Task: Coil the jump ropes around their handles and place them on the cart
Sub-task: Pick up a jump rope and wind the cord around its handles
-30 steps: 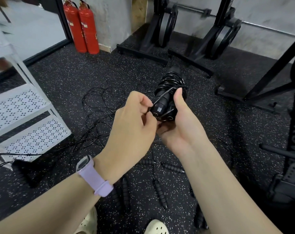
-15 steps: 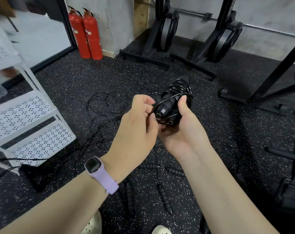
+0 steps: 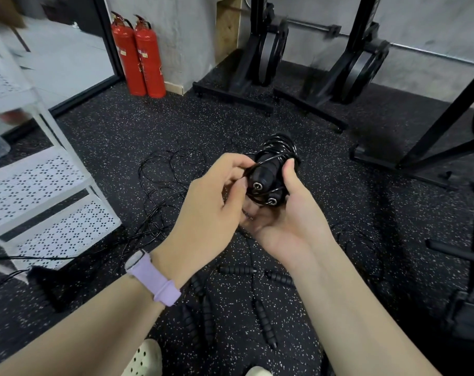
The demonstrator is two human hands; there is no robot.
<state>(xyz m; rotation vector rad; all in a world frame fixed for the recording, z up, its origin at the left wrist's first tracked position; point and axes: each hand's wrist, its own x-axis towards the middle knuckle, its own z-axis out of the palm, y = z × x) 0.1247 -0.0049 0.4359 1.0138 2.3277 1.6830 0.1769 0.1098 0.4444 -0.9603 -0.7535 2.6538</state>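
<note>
Two bare forearms, no sleeves; lilac silicone watch band (image 3: pixel 156 280) on the left wrist, well back from the fingers, pale watch case at its outer edge; cream perforated clogs (image 3: pixel 146 358) below
</note>
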